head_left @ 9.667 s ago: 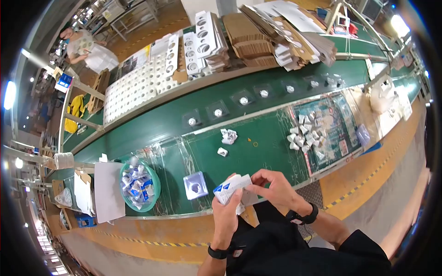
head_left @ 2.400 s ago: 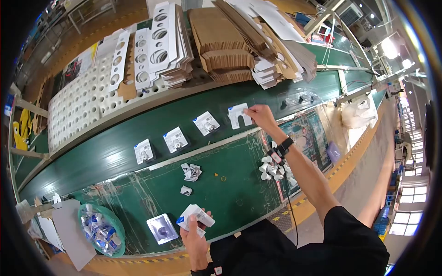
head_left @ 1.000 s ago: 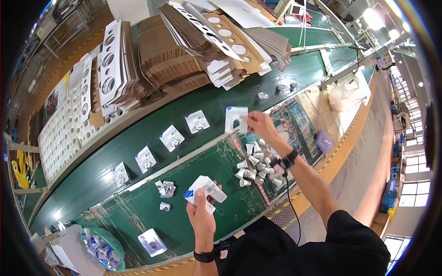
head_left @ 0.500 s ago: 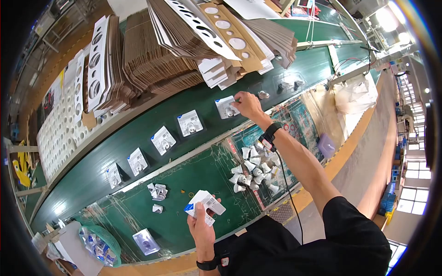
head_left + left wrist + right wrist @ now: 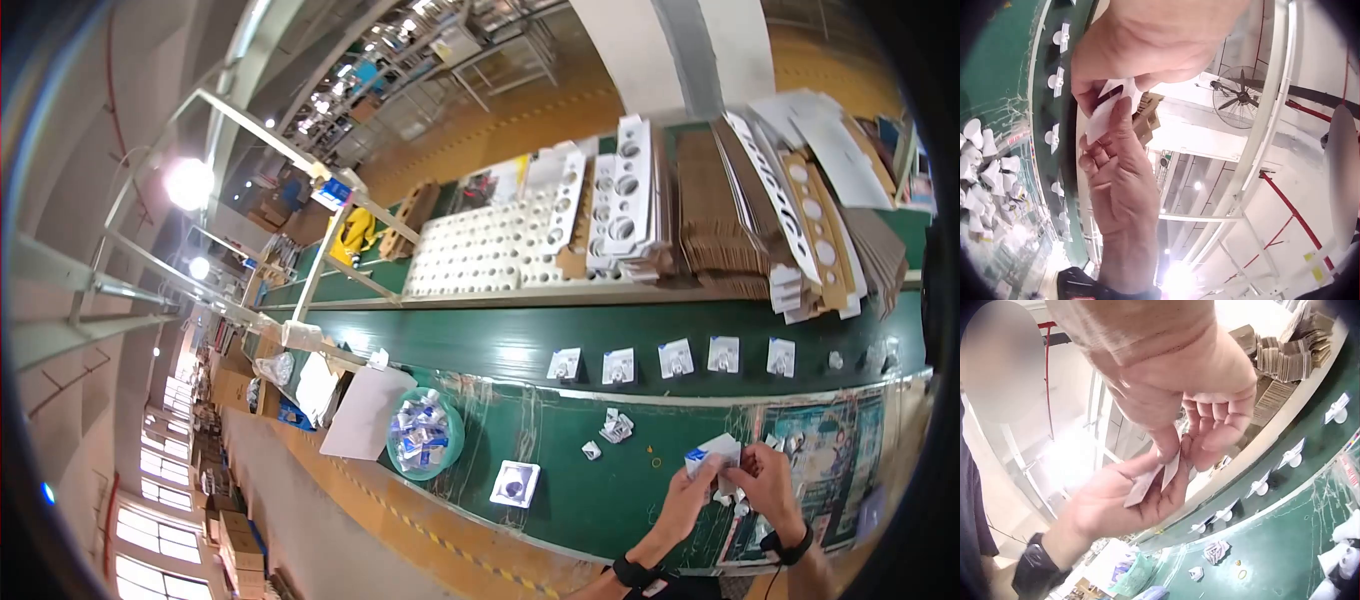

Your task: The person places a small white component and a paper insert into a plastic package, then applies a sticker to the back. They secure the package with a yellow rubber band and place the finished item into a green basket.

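Note:
In the head view the left hand point(image 5: 686, 500) grips a small stack of white printed cards point(image 5: 712, 453) with blue corners. The right hand point(image 5: 768, 484) pinches a card at the stack's right side, thumb against fingertips. The right wrist view shows both hands close together, with two card edges point(image 5: 1144, 486) spread apart between them. Beyond the hands, on the green belt, lies a row of several clear packs with cards on them, such as one pack point(image 5: 781, 357). A bulb without a card point(image 5: 836, 360) lies to their right. White bulbs point(image 5: 990, 178) are heaped beside the hands.
A green basket point(image 5: 458, 440) of wrapped pieces stands at the left of the bench. A stack of clear trays point(image 5: 515, 484) lies near the front edge. Crumpled paper bits point(image 5: 617, 427) sit mid-bench. Behind the belt, cardboard stacks point(image 5: 712, 215) and a white perforated board point(image 5: 480, 250) rest on a shelf.
The right hand has left the pack on the belt and come back to the left hand's cards. The head view has swung left, and five packs now bear cards.

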